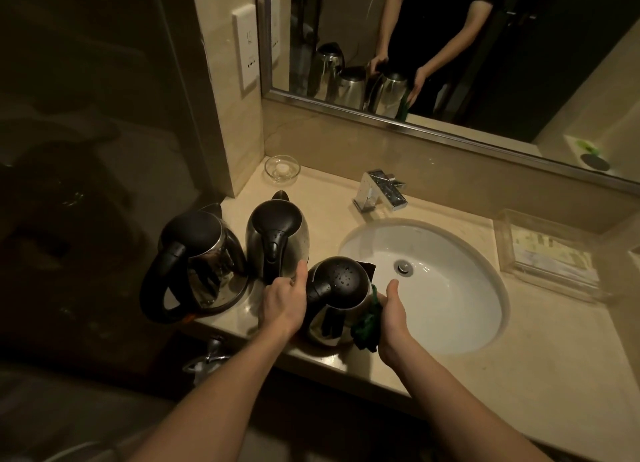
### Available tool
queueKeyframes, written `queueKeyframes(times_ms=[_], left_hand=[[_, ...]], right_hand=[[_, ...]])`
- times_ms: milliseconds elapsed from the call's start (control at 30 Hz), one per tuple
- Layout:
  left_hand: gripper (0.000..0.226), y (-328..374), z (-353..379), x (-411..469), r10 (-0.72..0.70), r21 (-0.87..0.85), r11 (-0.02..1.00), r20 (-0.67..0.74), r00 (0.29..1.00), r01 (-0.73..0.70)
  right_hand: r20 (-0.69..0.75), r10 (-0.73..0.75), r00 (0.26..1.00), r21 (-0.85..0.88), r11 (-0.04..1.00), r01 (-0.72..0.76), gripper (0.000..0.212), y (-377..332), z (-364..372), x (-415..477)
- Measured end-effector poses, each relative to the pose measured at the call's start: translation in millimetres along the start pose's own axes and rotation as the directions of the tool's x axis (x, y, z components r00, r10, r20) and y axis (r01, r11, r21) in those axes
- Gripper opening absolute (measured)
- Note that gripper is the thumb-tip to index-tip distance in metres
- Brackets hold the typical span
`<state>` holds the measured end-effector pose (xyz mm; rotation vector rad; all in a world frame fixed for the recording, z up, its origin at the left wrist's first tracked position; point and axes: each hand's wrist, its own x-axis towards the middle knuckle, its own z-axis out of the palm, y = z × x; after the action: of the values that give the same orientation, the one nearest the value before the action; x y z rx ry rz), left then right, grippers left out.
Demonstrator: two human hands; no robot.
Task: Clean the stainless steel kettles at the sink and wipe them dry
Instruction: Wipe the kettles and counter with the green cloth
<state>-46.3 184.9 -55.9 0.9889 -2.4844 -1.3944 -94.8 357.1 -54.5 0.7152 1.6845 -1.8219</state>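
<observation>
**Item: kettle wipe-down, step in hand**

- Left hand (284, 302): fingers curled round the black handle of the near kettle (341, 283), thumb raised. It steadies the body.
- Right hand (393, 318): thumb straight. The fingers, seen only in the mirror (485, 63), lie fairly flat and press a green cloth (367, 326) against the steel wall opposite the left fingers.
- Near kettle: upright between the two sets of fingers, on the counter (519, 375) at the basin's edge. Its lid is down and beaded with droplets.

**Handling note (judgement)**
- Keep the left grip firm so that the kettle does not turn under the cloth's push.
- Work the cloth round the wall in overlapping passes, then over the wet lid and spout.
- Turn the kettle by its handle; do not reach the right fingers round behind it.
- The base sits near the counter's front edge, so press sideways and not outward.

**Count**
- Stainless steel kettles: three. The near one is in hand, the middle kettle (277, 226) is just beyond the left thumb, and the far kettle (197, 243) is further left on a round base.
- Green cloth: one.
- White basin (450, 309): one, just beyond the right fingers.
- Chrome tap (379, 191): one.
- Glass dish (282, 169): one.
- Clear tray (547, 254): one.
</observation>
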Motion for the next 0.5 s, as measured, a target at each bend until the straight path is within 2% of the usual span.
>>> queueKeyframes(times_ms=[100, 233, 333, 500], left_hand=[[0.066, -1, -1, 2, 0.004, 0.001, 1.000, 0.013, 1.000, -0.004], [0.065, -2, -2, 5, 0.020, -0.002, 1.000, 0.050, 0.999, -0.020], [0.064, -3, -3, 7, 0.030, -0.009, 1.000, 0.067, 0.997, -0.030], [0.064, -4, -4, 10, 0.033, -0.006, 0.999, 0.085, 0.996, -0.032]], right_hand=[[0.034, -0.055, 0.998, 0.011, 0.998, 0.054, 0.081, -7, -3, 6], [-0.009, -0.129, 0.992, -0.023, 0.991, 0.129, 0.068, -14, -1, 10], [-0.018, -0.151, 0.988, -0.083, 0.985, 0.149, 0.066, -14, -1, 13], [0.028, -0.029, 0.999, -0.122, 0.992, 0.032, 0.070, -10, -6, 25]])
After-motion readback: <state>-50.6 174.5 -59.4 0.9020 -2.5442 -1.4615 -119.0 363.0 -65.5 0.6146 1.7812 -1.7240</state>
